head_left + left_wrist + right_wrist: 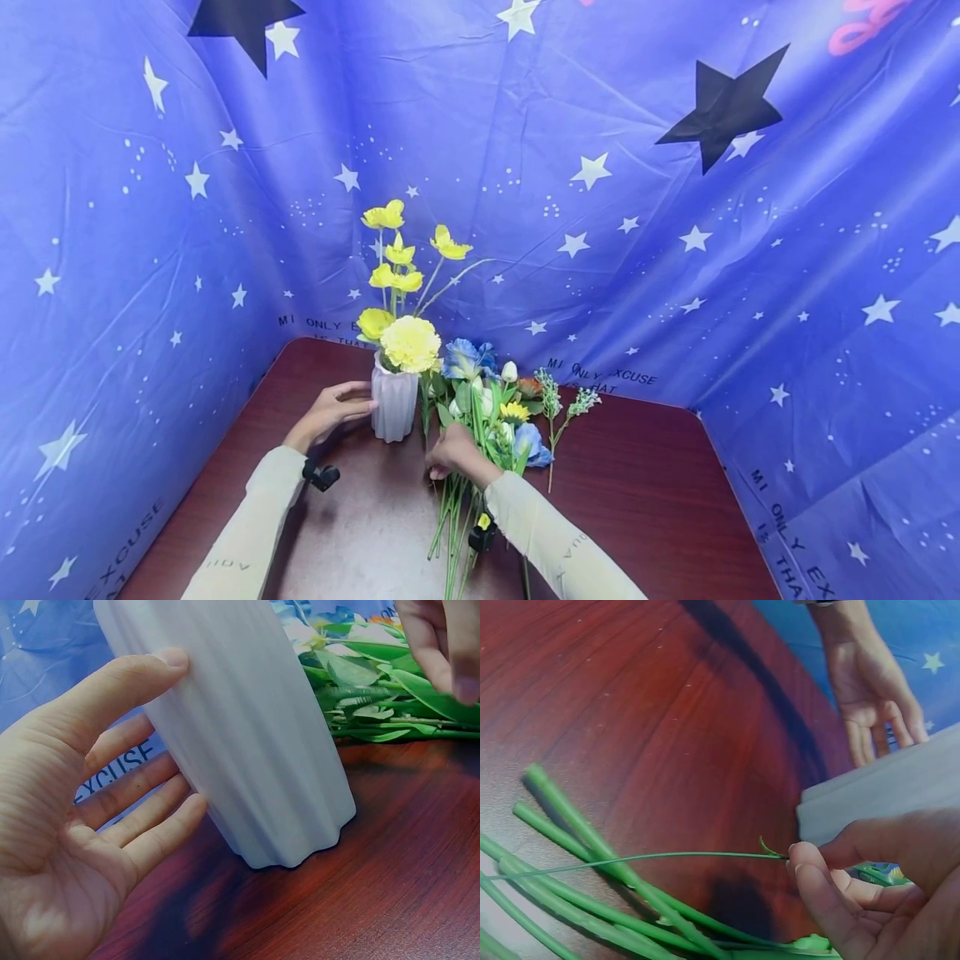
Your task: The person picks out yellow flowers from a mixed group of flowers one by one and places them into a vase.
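Note:
A pale, ribbed vase (394,406) stands upright, with yellow flowers (397,279) and one full, pale yellow bloom (411,343) rising from it. At its left side is my left hand (333,412), fingers loosely extended; the thumb (174,658) lies against the vase wall and the fingertips reach its edge. Between thumb and fingertips, my right hand (459,454) pinches a thin green stem (682,854) with a small curled offshoot. This hand is over a pile of loose flowers (487,400), right of the vase. What the pinched stem belongs to is hidden.
Several thick green stems (585,840) point toward the front of the dark red wooden table (637,508). Blue flowers (467,360), a small sunflower (514,413) and a pale green sprig (581,402) lie in the pile. A blue star-patterned cloth (480,167) surrounds the table.

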`<state>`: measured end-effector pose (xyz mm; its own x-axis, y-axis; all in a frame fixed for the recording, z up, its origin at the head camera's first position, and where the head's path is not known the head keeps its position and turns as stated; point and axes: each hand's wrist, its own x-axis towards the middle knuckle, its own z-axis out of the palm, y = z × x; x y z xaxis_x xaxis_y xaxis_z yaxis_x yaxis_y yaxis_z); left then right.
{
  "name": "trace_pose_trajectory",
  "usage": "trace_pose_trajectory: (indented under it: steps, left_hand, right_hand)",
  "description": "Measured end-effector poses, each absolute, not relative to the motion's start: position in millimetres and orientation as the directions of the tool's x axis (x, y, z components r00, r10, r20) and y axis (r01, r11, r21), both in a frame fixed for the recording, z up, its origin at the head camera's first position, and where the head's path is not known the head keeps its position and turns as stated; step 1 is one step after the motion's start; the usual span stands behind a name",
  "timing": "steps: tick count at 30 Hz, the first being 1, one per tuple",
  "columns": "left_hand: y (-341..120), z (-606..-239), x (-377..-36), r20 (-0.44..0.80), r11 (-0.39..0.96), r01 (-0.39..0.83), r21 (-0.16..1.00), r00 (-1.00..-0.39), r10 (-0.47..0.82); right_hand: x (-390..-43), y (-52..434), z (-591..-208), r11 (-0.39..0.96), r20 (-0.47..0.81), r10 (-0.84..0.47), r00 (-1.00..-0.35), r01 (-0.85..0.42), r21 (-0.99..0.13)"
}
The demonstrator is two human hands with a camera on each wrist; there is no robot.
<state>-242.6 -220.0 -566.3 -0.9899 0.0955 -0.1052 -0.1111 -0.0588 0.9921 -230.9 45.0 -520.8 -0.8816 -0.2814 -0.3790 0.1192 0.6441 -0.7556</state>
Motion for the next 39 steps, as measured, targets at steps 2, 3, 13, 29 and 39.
trace_pose_trajectory:
  steps: [2, 3, 13, 29, 39]
  left_hand:
    - [-220.7, -567.0, -243.4, -0.103, -0.051, -0.109, 0.993, -0.990, 0.098]
    - [-220.7, -567.2, -243.6, -0.106, -0.052, -0.111, 0.992, -0.990, 0.094]
    - [-221.6, -566.7, -244.5, -0.102, -0.050, -0.107, 0.993, -0.991, 0.085]
    - [-219.8, -566.2, -243.2, -0.115, -0.058, -0.120, 0.991, -0.989, 0.088]
    - [-219.8, -567.2, -243.7, -0.100, -0.053, -0.106, 0.993, -0.990, 0.097]
  right_hand:
    - [-232.2, 48.4, -517.3, 0.610, -0.367, -0.284, -0.886, 0.129, -0.782]
    - [-233.2, 50.0, -516.5, 0.595, -0.362, -0.283, -0.888, 0.133, -0.793]
    - [-243.9, 64.8, -503.1, 0.464, -0.368, -0.307, -0.878, 0.199, -0.863]
    - [-248.8, 87.5, -492.9, 0.418, -0.348, -0.364, -0.864, 0.183, -0.890]
    - [-253.8, 89.4, -493.0, 0.380, -0.333, -0.405, -0.851, 0.174, -0.909]
